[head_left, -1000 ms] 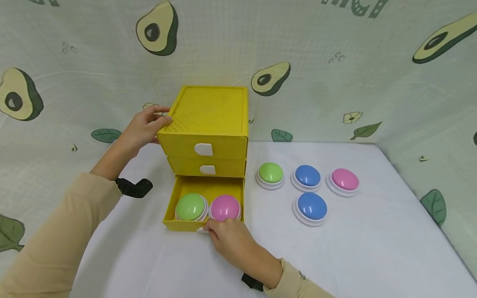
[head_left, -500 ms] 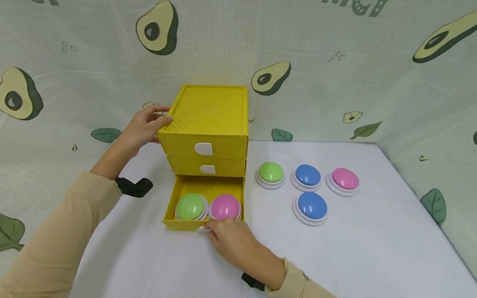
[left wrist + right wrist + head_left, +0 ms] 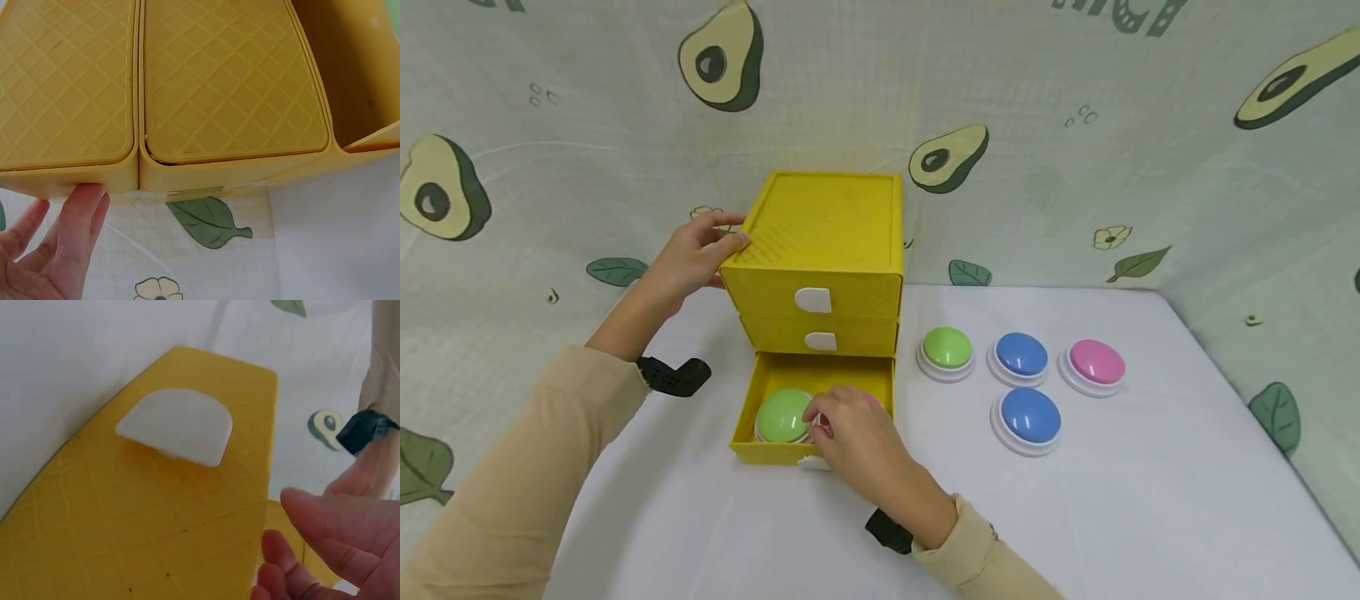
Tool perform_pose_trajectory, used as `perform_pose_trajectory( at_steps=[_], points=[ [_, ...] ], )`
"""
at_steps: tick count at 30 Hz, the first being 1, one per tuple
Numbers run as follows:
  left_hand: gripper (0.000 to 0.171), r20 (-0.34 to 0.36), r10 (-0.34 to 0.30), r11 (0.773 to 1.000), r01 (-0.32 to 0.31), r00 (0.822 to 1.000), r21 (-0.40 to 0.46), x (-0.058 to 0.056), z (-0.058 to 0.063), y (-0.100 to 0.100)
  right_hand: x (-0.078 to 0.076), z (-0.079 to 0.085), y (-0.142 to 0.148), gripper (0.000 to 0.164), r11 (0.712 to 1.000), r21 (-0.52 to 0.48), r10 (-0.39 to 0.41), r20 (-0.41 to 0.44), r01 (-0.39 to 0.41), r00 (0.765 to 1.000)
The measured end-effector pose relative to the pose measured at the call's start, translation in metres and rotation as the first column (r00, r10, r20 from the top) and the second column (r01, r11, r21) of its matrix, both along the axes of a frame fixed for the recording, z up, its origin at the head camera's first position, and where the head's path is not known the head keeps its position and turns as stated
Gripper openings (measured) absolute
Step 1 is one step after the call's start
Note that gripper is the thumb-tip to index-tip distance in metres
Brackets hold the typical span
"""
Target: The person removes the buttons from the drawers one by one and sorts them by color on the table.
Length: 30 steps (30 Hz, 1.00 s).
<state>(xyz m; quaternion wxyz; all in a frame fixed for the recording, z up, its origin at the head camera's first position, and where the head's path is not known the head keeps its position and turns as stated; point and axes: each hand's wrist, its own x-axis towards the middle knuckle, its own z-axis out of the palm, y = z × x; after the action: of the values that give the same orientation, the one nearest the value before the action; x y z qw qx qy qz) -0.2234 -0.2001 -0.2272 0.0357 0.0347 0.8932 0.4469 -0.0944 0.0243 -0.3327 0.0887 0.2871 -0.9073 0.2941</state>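
My left hand (image 3: 688, 254) rests against the left side of a yellow drawer cabinet (image 3: 827, 221), thumb at its top edge. In the left wrist view straight fingertips (image 3: 87, 195) touch the cabinet. The bottom drawer (image 3: 767, 453) is pulled out. Inside it sit a green dome button (image 3: 782, 415) on a white base and a pink one (image 3: 874, 400), mostly hidden behind my right hand (image 3: 861, 442). That hand hovers over the drawer's front, fingers loosely bent and holding nothing. The white drawer pull (image 3: 178, 425) is free of the fingers in the right wrist view.
Right of the cabinet on the white table (image 3: 1150, 500) stand a green button (image 3: 947, 348), two blue buttons, one behind (image 3: 1021, 354) and one in front (image 3: 1030, 416), and a pink button (image 3: 1097, 363). A patterned cloth (image 3: 850, 75) hangs behind.
My right hand has let go of the bottom drawer's pull and risen over the drawer's front, now covering most of the pink button. My left hand stays on the cabinet.
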Motion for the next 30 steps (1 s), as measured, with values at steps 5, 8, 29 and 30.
perform_pose_trajectory(
  at_steps=[5,8,29,30],
  points=[
    [0.060,0.000,-0.005,1.000,0.005,1.000,-0.002,0.000,0.000,0.000,-0.012,-0.003,-0.005,0.026,0.995,0.102,0.010,0.068,-0.016,0.998],
    [0.060,-0.001,-0.008,1.000,0.008,1.000,0.000,0.000,0.000,-0.001,-0.019,-0.005,-0.008,0.039,0.984,0.172,0.015,0.128,-0.037,0.992],
    [0.060,-0.004,-0.014,1.000,0.014,1.000,-0.002,-0.001,-0.001,-0.001,-0.046,-0.020,-0.027,0.057,0.941,0.252,0.141,0.317,-0.227,0.938],
    [0.060,-0.005,-0.014,1.000,0.014,1.000,-0.005,-0.002,-0.001,-0.001,-0.047,-0.021,-0.027,0.057,0.936,0.261,0.147,0.317,-0.235,0.937]
  ],
)
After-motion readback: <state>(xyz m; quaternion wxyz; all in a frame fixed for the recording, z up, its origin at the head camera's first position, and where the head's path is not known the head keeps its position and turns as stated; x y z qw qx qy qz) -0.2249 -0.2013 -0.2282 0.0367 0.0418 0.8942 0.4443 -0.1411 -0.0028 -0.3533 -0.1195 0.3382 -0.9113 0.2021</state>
